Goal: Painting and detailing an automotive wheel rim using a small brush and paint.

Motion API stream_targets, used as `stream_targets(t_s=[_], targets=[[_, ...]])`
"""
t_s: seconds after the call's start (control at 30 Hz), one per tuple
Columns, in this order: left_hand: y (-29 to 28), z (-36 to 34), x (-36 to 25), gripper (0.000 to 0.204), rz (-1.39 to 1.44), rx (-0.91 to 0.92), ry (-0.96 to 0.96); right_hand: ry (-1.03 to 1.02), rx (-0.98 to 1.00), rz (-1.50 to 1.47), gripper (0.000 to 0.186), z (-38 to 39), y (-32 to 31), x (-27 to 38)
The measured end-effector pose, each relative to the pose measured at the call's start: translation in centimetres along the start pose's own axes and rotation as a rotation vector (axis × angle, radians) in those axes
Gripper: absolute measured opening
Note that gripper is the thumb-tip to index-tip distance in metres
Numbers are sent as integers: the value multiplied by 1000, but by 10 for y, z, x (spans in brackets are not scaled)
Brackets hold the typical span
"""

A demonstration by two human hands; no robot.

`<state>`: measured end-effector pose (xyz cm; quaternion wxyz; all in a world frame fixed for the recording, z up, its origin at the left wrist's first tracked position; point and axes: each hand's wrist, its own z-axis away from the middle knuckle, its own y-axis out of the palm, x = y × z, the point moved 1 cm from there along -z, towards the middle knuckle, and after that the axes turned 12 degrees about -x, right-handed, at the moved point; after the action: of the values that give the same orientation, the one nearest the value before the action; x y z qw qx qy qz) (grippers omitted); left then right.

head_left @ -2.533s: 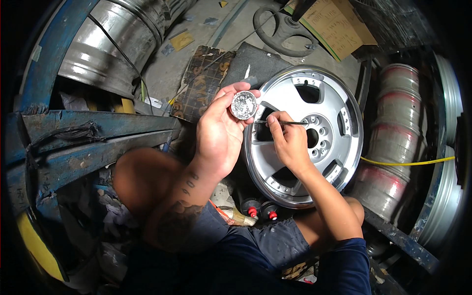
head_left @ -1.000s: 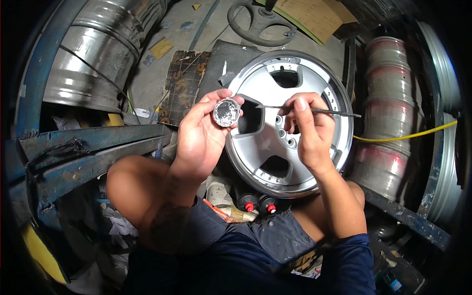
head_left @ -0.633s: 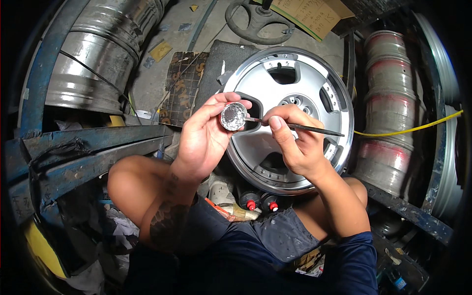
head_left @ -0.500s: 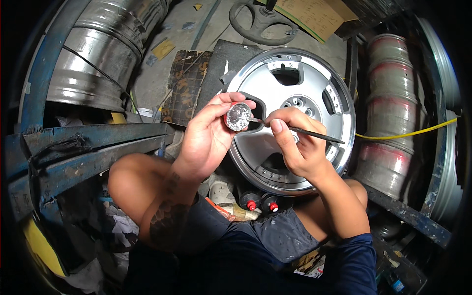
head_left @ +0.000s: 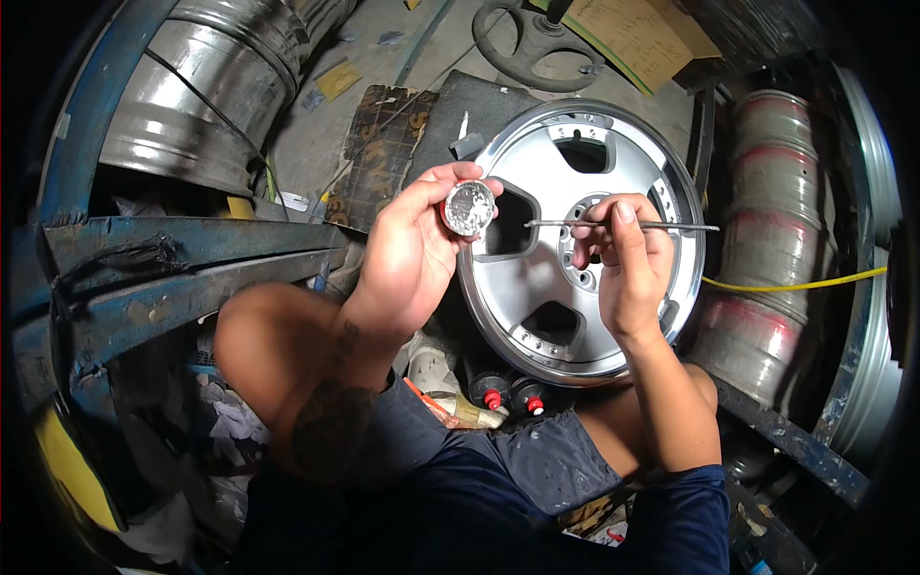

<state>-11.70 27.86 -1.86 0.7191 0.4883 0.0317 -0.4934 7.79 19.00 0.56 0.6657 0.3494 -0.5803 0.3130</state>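
Between the thumb and fingers of my left hand (head_left: 414, 240) is a small round cap (head_left: 470, 208), red at the side, its hollow smeared with silver paint. My right hand (head_left: 628, 259) pinches a thin dark paintbrush (head_left: 676, 227) held level, its tip pointing left toward the cap and apart from it. Under both hands lies a silver wheel rim (head_left: 517, 278) with a polished lip, wide openings and bolt holes round its centre. My right hand hides part of that centre.
A steering wheel (head_left: 533, 77) lies beyond the rim, beside cardboard (head_left: 652, 38). Stacked metal barrels (head_left: 771, 230) stand at right, with a yellow hose (head_left: 815, 284) across them. Blue metal beams (head_left: 192, 259) and shiny barrels (head_left: 206, 96) are at left. Two dark bottles with red caps (head_left: 493, 398) sit between my knees.
The brush has left the cap's hollow and moved right with my right hand, turning more level. My left hand still holds the cap in nearly the same place. The view has shifted slightly.
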Motion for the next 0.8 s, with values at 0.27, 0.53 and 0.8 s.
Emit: stream_targets(t_s=[0.27, 0.53, 0.8], targets=[[-2, -4, -5, 32, 28, -39, 44, 224, 42, 115, 28, 1, 1, -73], [0, -2, -7, 33, 34, -41, 56, -226, 209, 717, 22, 3, 21, -66], [0, -1, -10, 34, 67, -28, 48, -270, 224, 832, 17, 5, 28, -65]])
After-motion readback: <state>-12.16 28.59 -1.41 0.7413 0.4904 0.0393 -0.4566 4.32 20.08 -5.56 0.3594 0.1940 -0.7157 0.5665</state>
